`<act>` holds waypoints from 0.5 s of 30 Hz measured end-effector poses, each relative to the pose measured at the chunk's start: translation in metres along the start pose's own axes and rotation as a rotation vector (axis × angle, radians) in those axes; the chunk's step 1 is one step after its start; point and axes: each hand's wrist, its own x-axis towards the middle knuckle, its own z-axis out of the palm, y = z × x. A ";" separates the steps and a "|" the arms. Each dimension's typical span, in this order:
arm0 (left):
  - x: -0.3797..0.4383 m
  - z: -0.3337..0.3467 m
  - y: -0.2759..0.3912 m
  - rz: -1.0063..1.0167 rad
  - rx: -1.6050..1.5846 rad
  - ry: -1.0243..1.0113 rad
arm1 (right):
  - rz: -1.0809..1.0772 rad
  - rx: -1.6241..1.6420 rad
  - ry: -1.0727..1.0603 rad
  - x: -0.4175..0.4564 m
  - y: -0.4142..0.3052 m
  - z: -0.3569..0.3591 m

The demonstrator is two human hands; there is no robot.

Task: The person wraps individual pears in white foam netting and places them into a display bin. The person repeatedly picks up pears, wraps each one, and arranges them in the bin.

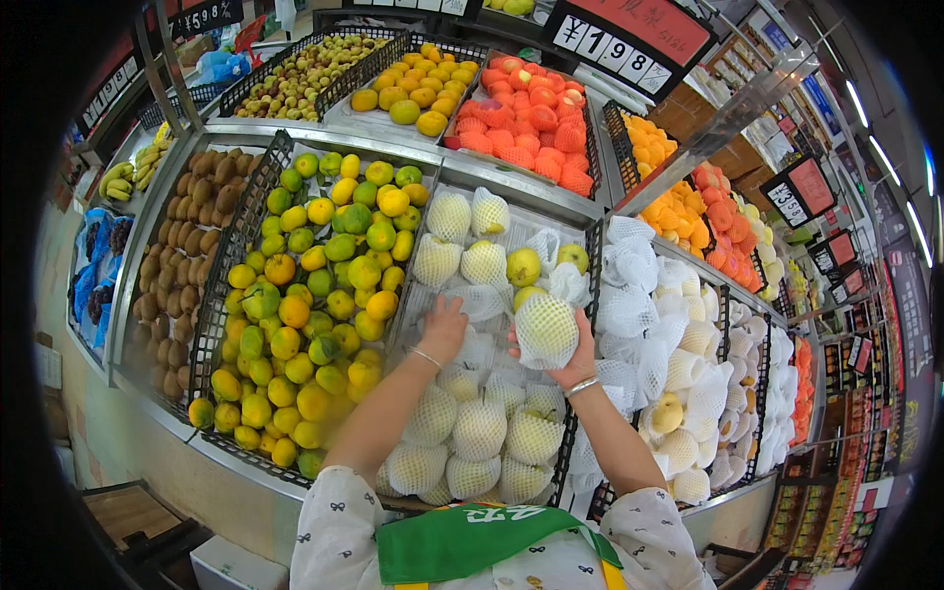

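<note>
My right hand is wrapped around a pale yellow-green pear in a white foam net sleeve, held above the bin. My left hand reaches down over the bin's plastic liner, its fingertips beside a loose foam net; it holds no fruit. Bare pears and crumpled foam nets lie just beyond the held pear. Nearer my body sit several net-wrapped pears, with more wrapped pears at the bin's far left.
A black plastic crate of green-yellow mandarins adjoins on the left, with kiwifruit past it. On the right are white foam-netted fruits. A metal post slants at upper right. Red-netted fruits and a price sign are behind.
</note>
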 end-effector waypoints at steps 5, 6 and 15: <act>0.001 -0.014 -0.007 -0.100 -0.248 0.115 | -0.011 0.101 0.086 0.003 0.000 -0.019; -0.004 -0.025 -0.006 -0.125 -0.305 0.122 | -0.017 0.091 0.105 0.003 0.000 -0.021; -0.033 -0.045 0.007 0.056 -0.357 0.375 | -0.183 -0.184 0.229 -0.001 0.001 -0.017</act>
